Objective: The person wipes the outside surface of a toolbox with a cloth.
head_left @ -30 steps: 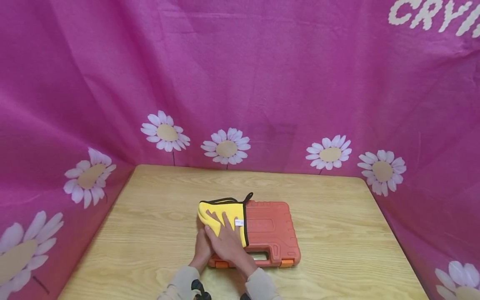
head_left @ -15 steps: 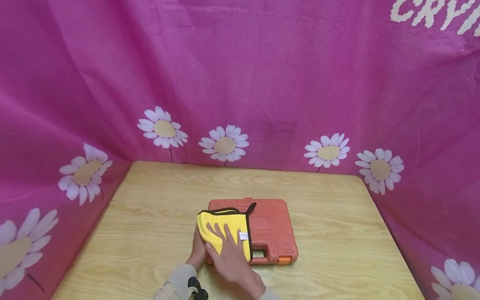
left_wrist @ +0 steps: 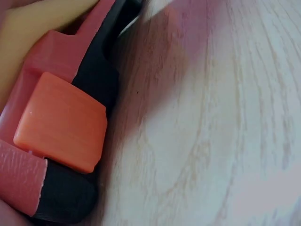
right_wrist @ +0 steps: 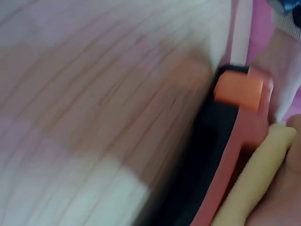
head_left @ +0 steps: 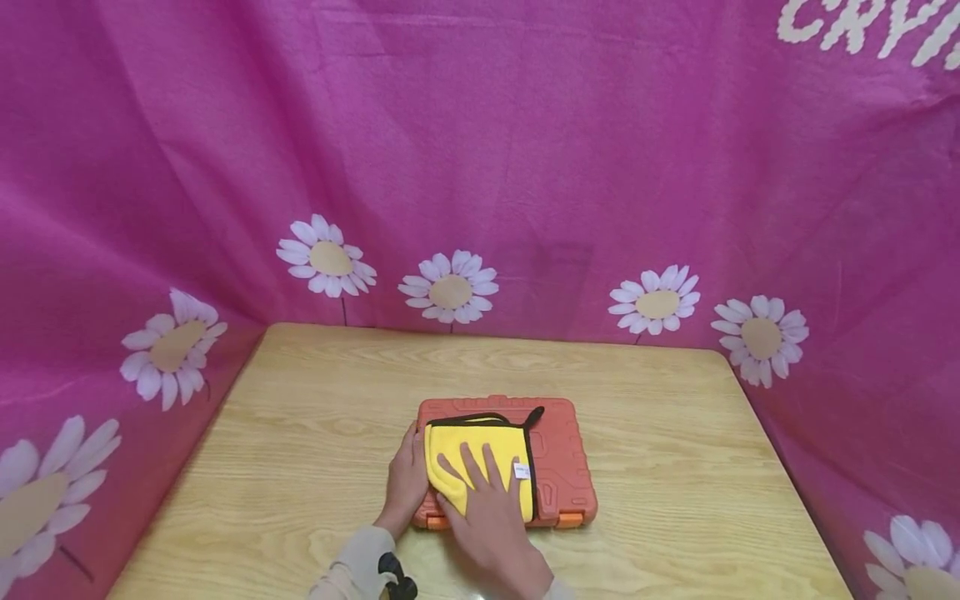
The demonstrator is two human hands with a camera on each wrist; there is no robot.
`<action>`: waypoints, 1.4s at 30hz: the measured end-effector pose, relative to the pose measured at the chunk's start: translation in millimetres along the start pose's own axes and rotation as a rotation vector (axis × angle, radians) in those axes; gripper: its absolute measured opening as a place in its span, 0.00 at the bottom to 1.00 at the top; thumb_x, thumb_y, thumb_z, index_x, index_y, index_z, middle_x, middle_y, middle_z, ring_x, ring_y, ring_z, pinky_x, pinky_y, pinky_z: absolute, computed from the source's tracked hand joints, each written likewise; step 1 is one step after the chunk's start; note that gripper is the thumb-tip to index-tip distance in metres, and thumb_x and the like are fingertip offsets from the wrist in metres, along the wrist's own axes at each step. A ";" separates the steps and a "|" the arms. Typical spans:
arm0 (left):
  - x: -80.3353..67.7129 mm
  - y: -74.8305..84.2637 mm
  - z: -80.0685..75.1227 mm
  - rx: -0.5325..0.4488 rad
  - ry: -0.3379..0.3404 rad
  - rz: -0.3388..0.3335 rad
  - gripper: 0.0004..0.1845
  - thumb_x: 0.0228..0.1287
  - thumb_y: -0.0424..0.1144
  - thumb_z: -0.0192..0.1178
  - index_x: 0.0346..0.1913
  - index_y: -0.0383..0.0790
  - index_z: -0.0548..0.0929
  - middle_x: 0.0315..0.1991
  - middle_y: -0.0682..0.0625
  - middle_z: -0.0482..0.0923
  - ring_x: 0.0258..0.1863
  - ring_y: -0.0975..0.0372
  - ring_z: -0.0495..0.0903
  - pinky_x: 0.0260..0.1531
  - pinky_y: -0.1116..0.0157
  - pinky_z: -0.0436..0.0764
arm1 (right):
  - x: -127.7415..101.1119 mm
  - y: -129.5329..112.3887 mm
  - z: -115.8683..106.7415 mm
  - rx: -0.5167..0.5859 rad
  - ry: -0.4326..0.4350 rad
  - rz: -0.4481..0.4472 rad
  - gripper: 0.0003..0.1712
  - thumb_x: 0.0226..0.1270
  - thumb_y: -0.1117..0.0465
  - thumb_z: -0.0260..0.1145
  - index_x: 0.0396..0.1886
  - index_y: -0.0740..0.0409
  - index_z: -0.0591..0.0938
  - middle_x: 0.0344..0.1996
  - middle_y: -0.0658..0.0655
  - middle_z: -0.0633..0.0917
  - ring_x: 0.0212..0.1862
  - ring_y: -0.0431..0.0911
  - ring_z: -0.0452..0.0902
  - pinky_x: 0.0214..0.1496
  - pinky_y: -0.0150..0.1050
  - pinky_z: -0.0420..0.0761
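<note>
A red plastic tool case (head_left: 558, 425) lies flat on the table, with its handle side toward me. Across its left and middle part is a folded yellow cloth (head_left: 504, 438) with black edging, a black loop and a small white tag. My right hand (head_left: 491, 521) rests flat on the cloth, fingers spread. Along the left side of the case my left hand (head_left: 407, 479) lies with fairly straight fingers, beside the cloth's folded edge. An orange latch (left_wrist: 61, 123) fills much of the left wrist view. The right wrist view shows the cloth's rolled edge (right_wrist: 258, 181) over the handle.
The wooden table (head_left: 322, 400) extends around the case on all sides. A magenta curtain (head_left: 525, 167) printed with white daisies encloses the table at the back and both sides.
The yellow cloth has come toward me and then slid right, under my right hand, farther onto the case. My left hand now shows along the case's left side instead of partly behind the cloth.
</note>
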State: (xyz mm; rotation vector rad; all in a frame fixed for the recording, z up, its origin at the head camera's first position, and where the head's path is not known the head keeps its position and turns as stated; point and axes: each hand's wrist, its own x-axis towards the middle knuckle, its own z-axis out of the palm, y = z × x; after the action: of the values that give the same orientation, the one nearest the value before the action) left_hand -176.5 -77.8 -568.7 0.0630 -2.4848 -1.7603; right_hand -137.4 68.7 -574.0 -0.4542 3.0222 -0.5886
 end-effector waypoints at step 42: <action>20.2 -36.7 18.2 0.052 -0.056 -0.166 0.32 0.82 0.51 0.40 0.78 0.32 0.54 0.74 0.34 0.60 0.72 0.42 0.60 0.68 0.45 0.63 | -50.5 104.0 -37.0 -0.045 0.266 0.155 0.28 0.75 0.45 0.57 0.72 0.40 0.73 0.72 0.60 0.69 0.74 0.65 0.53 0.69 0.73 0.43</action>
State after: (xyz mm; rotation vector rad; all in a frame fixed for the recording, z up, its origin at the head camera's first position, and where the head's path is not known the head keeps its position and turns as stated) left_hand -199.3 -74.8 -608.2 0.2327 -2.6353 -1.7800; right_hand -121.1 188.9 -579.7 -0.1491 3.2867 -0.6162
